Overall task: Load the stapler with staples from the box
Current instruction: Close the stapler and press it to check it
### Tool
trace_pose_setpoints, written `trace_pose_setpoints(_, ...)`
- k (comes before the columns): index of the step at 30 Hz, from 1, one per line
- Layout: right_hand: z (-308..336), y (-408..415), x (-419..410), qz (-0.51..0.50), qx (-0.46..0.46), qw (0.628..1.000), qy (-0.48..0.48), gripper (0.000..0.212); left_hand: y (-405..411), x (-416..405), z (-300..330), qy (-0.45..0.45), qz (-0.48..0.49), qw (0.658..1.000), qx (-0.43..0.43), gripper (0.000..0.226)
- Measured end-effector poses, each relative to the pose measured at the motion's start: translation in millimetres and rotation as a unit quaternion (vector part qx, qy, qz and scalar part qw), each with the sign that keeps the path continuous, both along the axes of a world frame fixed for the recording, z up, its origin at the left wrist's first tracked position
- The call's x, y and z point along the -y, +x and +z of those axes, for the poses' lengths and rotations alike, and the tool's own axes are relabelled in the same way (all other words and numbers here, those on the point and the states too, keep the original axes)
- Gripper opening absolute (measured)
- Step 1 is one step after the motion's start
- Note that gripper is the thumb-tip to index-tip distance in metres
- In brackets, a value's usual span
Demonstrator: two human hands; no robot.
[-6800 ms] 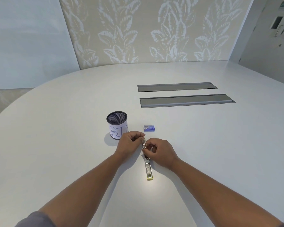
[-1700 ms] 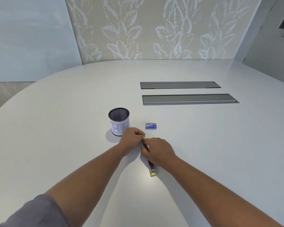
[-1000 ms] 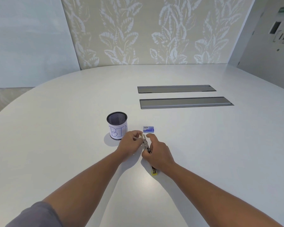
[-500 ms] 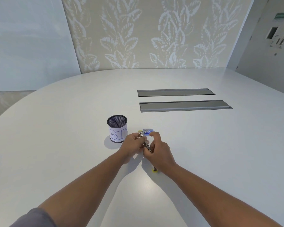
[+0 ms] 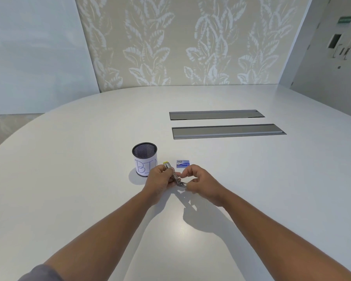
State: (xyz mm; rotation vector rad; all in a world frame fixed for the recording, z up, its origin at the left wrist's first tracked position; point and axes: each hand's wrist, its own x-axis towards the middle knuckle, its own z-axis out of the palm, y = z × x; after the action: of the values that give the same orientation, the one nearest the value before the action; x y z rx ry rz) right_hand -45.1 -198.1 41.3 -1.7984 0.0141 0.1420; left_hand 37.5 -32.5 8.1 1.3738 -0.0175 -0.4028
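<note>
- head view: your left hand [image 5: 159, 180] grips the stapler [image 5: 173, 175], lifted off the counter [image 5: 251, 179], yellow tip toward the mesh bin [image 5: 144, 159].
- your right hand [image 5: 201, 184] has its fingers [image 5: 185, 185] pinching the stapler's near end.
- the staple box [image 5: 183, 163] lies on the counter just beyond your hands, right of the bin.

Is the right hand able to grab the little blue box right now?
Probably yes, once it lets go. The right hand is pinching the stapler near its hinge. The staple box lies just beyond its fingers on the table, nothing between them.
</note>
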Motion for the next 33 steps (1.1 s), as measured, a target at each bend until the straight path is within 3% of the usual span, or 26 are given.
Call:
trace_pose_setpoints(6,-1.4,3.1,-1.0,-0.031,0.058,0.997,0.046,0.041,-3.1,-2.0,1.8,-0.058,-0.020,0.997,-0.037,0.008)
trace_pose_setpoints(10,-13.5,9.0,-7.5,-0.080,0.116,0.990,0.021,0.021,-10.7,-0.4,5.6,-0.078,-0.073,0.992,-0.062,0.017)
trace_pose_setpoints(14,-16.4,11.0,-17.2,-0.075,0.162,0.983,-0.038,0.035,-15.7,2.5,5.5,-0.107,-0.131,0.984,-0.053,0.027)
trace_pose_setpoints(20,-24.4,13.8,-20.1,-0.038,0.058,0.997,-0.033,0.059,-16.4,0.5,7.9,-0.073,-0.160,0.984,0.011,0.012)
trace_pose_setpoints(25,-29.8,19.0,-12.0,-0.027,0.076,0.994,-0.080,0.073,-8.5,-9.1,5.8,-0.036,-0.162,0.986,0.015,0.032)
trace_pose_setpoints(29,-35.9,20.4,-7.6,-0.008,0.109,0.987,-0.120,0.056,-8.2,-11.0,12.1,-0.052,-0.170,0.984,-0.026,0.018)
trace_pose_setpoints(33,-37.4,20.8,-7.0,0.003,0.122,0.983,-0.138,0.064,-13.1,-8.2,16.8,-0.068,-0.134,0.987,-0.061,0.048)
